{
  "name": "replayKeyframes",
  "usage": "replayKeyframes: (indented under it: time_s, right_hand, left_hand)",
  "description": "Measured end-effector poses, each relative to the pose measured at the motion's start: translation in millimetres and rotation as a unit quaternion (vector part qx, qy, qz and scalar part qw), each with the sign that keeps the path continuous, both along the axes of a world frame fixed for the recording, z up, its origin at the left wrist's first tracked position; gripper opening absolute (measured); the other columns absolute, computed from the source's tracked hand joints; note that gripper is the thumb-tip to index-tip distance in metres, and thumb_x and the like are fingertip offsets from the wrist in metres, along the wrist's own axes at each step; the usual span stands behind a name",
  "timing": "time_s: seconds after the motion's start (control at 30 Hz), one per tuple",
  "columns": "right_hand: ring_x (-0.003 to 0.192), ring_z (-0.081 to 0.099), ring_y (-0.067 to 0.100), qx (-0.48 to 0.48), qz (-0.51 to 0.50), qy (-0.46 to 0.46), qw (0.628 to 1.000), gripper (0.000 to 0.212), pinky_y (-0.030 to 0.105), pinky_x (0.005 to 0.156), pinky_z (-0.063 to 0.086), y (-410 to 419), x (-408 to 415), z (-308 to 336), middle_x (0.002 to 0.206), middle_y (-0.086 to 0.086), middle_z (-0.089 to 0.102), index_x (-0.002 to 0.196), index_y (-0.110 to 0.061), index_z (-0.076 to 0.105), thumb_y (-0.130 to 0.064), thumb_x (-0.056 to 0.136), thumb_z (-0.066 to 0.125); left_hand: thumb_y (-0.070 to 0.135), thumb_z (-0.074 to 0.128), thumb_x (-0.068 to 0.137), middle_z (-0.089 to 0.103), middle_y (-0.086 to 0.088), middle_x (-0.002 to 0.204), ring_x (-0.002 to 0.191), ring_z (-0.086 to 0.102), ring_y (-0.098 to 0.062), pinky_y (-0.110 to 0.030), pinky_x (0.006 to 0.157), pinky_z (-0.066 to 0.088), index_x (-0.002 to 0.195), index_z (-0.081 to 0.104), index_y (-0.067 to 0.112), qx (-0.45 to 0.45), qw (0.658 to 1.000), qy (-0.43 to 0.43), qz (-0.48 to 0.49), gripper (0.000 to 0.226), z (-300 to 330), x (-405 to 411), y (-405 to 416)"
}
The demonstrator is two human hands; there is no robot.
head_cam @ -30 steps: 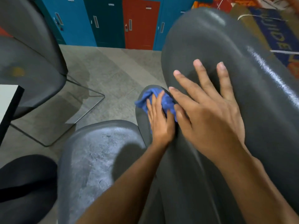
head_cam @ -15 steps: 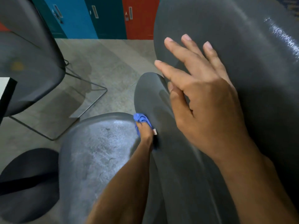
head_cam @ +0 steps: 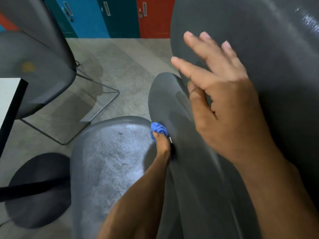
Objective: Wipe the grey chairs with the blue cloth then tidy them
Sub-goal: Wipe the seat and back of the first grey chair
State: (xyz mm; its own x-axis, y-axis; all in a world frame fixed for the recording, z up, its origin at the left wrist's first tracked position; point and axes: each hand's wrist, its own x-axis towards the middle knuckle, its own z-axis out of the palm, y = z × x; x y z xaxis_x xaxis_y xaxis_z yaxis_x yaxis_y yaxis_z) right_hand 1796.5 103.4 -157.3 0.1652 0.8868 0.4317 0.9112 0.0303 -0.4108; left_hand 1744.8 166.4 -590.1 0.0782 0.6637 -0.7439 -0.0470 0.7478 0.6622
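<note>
Head view looks down over a stack or close pair of grey chairs (head_cam: 250, 49), whose dark backrests fill the right side, with a paler grey seat (head_cam: 110, 161) below and left of them. The left hand (head_cam: 162, 144) reaches down to where seat and backrest meet; its fingers are curled round the bunched blue cloth (head_cam: 158, 130), which is pressed against the lower edge of the backrest just above the seat. The right hand (head_cam: 224, 107) has its fingers spread and nearly straight, holding nothing; it is blurred, and whether it rests on the backrest or hovers just off it cannot be told.

Wiping looks to be under way, not finished: the seat shows dull, streaky patches and a few small marks, so it probably needs more passes, and the tidying has not begun as far as can be seen. Another grey chair (head_cam: 34, 75) on a thin metal frame stands at left, well apart, beside a white table edge (head_cam: 8, 94). The floor (head_cam: 120, 66) is grey concrete, and blue, teal and red lockers (head_cam: 120, 16) line the far wall.
</note>
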Motion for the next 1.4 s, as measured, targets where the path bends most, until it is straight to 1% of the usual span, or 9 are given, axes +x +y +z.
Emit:
replayKeyframes:
  time_s: [0.33,0.43,0.6,0.73,0.83,0.97,1.1,1.23,1.4]
  right_hand:
    - [0.146,0.039,0.031,-0.077,-0.062,-0.218,0.971,0.035,0.044,0.125,0.010,4.0,-7.3,-13.9,0.147,0.010,0.055,0.121,-0.013,0.071,-0.020,0.093,0.050]
    - [0.151,0.026,0.034,-0.163,-0.077,-0.336,0.924,0.041,0.047,0.123,-0.004,5.4,-6.4,-12.3,0.153,0.009,0.048,0.129,-0.011,0.067,-0.025,0.095,0.049]
    - [0.153,-0.012,0.042,-0.323,-0.084,-0.508,0.794,0.064,0.063,0.121,-0.011,3.4,-11.5,-4.1,0.170,0.009,0.005,0.158,-0.015,0.027,-0.038,0.099,0.018]
    - [0.150,-0.019,0.049,-0.354,-0.079,-0.562,0.743,0.071,0.069,0.118,-0.009,2.7,-11.1,-5.7,0.169,0.013,-0.010,0.161,-0.014,0.010,-0.050,0.100,0.019]
    - [0.149,-0.020,0.050,-0.362,-0.070,-0.573,0.732,0.067,0.070,0.118,-0.007,2.2,-10.4,-7.2,0.168,0.015,-0.014,0.161,-0.013,0.003,-0.040,0.101,0.015]
    - [0.149,-0.019,0.050,-0.352,-0.061,-0.583,0.730,0.067,0.071,0.117,-0.009,2.2,-10.7,-6.9,0.168,0.016,-0.013,0.161,-0.013,0.001,-0.039,0.101,0.015]
    - [0.150,-0.015,0.051,-0.330,-0.057,-0.604,0.723,0.067,0.071,0.118,-0.005,-0.5,-8.1,-11.1,0.168,0.016,-0.008,0.161,-0.013,0.006,-0.042,0.100,0.016]
    - [0.151,-0.012,0.050,-0.310,-0.061,-0.611,0.726,0.067,0.072,0.118,-0.003,0.2,-6.9,-14.6,0.169,0.014,-0.003,0.161,-0.014,0.012,-0.039,0.098,0.014]
    - [0.151,-0.013,0.049,-0.306,-0.066,-0.615,0.724,0.066,0.071,0.118,-0.004,2.2,-5.5,-17.4,0.169,0.013,-0.004,0.161,-0.016,0.012,-0.043,0.101,0.020]
  left_hand:
    - [0.048,0.043,0.105,0.054,-0.023,0.139,0.131,0.052,-0.042,-0.057,0.115,0.040,0.147,0.039,0.015,0.144,0.989,-0.032,0.008,0.053,168.0,12.9,-31.9]
    - [0.070,0.034,0.097,0.059,-0.019,0.132,0.124,0.056,-0.035,-0.056,0.115,0.037,0.139,0.048,0.017,0.131,0.989,-0.052,-0.039,0.069,214.0,-1.6,-96.2]
    - [0.080,0.028,0.094,0.045,-0.006,0.156,0.147,0.038,-0.031,-0.053,0.120,0.032,0.145,0.022,0.071,0.258,0.961,-0.042,-0.090,0.052,229.2,-1.6,-104.2]
    - [0.070,0.032,0.096,0.038,0.014,0.162,0.154,0.029,-0.017,-0.049,0.124,0.027,0.136,0.021,0.080,0.257,0.964,-0.028,-0.057,0.042,245.2,10.9,-84.1]
    - [0.067,0.027,0.099,0.033,0.014,0.164,0.154,0.027,-0.013,-0.045,0.126,0.024,0.143,0.021,0.073,0.269,0.957,-0.062,-0.086,0.044,244.2,-7.7,-163.8]
    - [0.087,0.030,0.088,0.042,-0.033,0.147,0.135,0.043,-0.050,-0.064,0.116,0.032,0.146,0.044,0.017,0.187,0.978,-0.061,-0.070,0.092,206.7,-20.9,-150.7]
    - [0.070,0.019,0.084,0.043,-0.014,0.155,0.145,0.035,-0.042,-0.061,0.118,0.030,0.150,0.035,0.039,0.156,0.985,0.037,-0.061,0.075,191.7,1.5,-64.7]
    - [0.073,0.030,0.093,0.047,-0.022,0.149,0.141,0.040,-0.043,-0.061,0.117,0.031,0.149,0.038,0.034,0.182,0.978,-0.011,-0.104,0.069,202.4,-15.7,-141.2]
    - [0.038,0.040,0.108,0.060,0.013,0.091,0.082,0.056,-0.004,-0.027,0.094,0.046,0.113,0.057,0.010,0.128,0.986,-0.035,-0.096,0.033,170.6,-61.8,-233.5]
